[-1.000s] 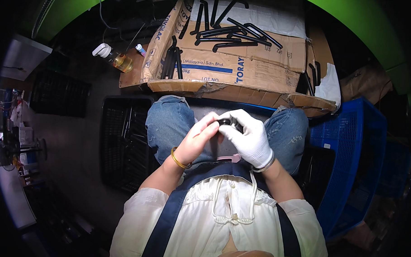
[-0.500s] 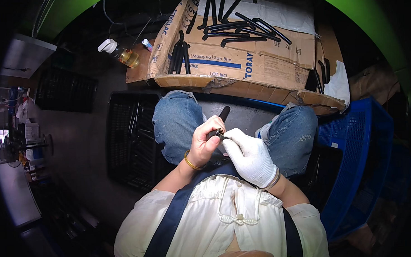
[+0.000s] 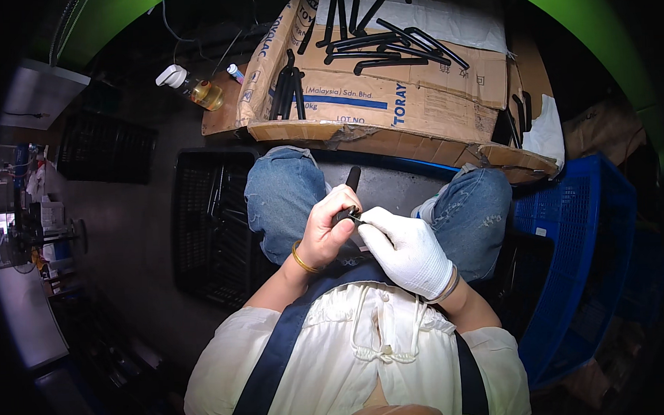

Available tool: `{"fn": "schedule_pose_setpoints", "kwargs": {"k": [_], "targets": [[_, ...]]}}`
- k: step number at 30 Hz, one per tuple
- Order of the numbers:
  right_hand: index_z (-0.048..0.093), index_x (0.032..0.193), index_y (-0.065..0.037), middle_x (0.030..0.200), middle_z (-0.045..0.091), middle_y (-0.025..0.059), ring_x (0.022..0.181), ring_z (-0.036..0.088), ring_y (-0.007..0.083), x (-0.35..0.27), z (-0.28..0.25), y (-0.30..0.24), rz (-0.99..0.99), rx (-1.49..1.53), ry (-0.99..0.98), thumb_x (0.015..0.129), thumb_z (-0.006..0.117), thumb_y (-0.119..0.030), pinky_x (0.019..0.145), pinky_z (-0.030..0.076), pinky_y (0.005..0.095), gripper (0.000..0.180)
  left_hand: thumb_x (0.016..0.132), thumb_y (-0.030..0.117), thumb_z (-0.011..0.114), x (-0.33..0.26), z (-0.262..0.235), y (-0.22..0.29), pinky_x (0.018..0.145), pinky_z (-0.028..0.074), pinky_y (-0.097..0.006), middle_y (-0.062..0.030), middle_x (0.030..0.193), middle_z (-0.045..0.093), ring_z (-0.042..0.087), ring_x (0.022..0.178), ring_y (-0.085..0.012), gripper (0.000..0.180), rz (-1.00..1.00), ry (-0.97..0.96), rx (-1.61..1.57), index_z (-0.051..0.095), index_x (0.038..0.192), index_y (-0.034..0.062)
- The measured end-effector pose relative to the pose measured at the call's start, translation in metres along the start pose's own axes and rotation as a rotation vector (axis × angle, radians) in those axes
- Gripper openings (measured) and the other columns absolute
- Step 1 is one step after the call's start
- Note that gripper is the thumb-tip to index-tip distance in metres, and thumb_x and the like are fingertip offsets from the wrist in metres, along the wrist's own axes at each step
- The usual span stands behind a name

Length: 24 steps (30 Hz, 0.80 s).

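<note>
My bare left hand [image 3: 328, 228], a yellow bangle at its wrist, is closed around a black rod-like piece [image 3: 354, 179]. One end of the piece sticks out beyond my fingers, away from me. My right hand [image 3: 412, 254], in a white knitted glove, is pinched at the near end of that piece, close against my left thumb. A thin glint shows between the two hands, but what the gloved fingers grip is too small and covered to name. Ahead of my knees, several bent black rods [image 3: 396, 44] lie in an open cardboard box [image 3: 445, 108].
A black crate [image 3: 196, 285] holding dark rods stands at my left. Blue plastic crates [image 3: 559, 214] are at my right. Beyond my left knee are a bottle [image 3: 207, 95] of yellowish liquid with a white lid and a small white-and-blue tube [image 3: 236, 72].
The far end of the black piece has swung a little to the left and away from me. Both hands stay together in nearly the same place.
</note>
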State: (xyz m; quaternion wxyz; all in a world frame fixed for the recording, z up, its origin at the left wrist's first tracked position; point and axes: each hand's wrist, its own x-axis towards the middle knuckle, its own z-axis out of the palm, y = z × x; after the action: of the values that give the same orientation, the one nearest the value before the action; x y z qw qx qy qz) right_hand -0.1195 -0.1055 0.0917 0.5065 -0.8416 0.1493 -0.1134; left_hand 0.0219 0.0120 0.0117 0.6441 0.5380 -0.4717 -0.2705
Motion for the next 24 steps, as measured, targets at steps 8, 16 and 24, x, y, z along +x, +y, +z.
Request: {"fn": "schedule_pose_setpoints", "kwargs": {"k": [8, 16, 24], "targets": [[0.059, 0.096, -0.01, 0.072, 0.062, 0.0164, 0.066, 0.064, 0.0376, -0.001, 0.006, 0.004, 0.015, -0.043, 0.014, 0.095, 0.055, -0.019, 0.057, 0.051, 0.0449, 0.01, 0.089, 0.039, 0.06, -0.001, 0.0, -0.004, 0.071, 0.04, -0.033, -0.0084, 0.076, 0.054, 0.049, 0.072, -0.023, 0.039, 0.026, 0.044, 0.059, 0.053, 0.079, 0.0019], [0.059, 0.094, -0.01, 0.072, 0.063, 0.0172, 0.067, 0.064, 0.0382, -0.003, 0.015, 0.016, 0.051, -0.017, -0.026, 0.097, 0.053, -0.021, 0.057, 0.051, 0.0459, 0.013, 0.087, 0.037, 0.063, -0.013, -0.001, -0.013, 0.07, 0.04, -0.034, -0.0084, 0.073, 0.054, 0.05, 0.07, -0.0242, 0.037, 0.015, 0.111, 0.177, 0.053, 0.076, 0.0022], [0.061, 0.092, -0.002, 0.081, 0.066, 0.019, 0.073, 0.067, 0.0365, -0.003, -0.002, 0.06, 0.203, 0.0, 0.141, 0.098, 0.052, -0.017, 0.065, 0.051, 0.0395, 0.018, 0.093, 0.042, 0.054, -0.012, 0.001, -0.001, 0.069, 0.038, -0.034, -0.0078, 0.073, 0.051, 0.046, 0.068, -0.0205, 0.043, 0.085, 0.163, -0.147, 0.049, 0.073, 0.0039]]}}
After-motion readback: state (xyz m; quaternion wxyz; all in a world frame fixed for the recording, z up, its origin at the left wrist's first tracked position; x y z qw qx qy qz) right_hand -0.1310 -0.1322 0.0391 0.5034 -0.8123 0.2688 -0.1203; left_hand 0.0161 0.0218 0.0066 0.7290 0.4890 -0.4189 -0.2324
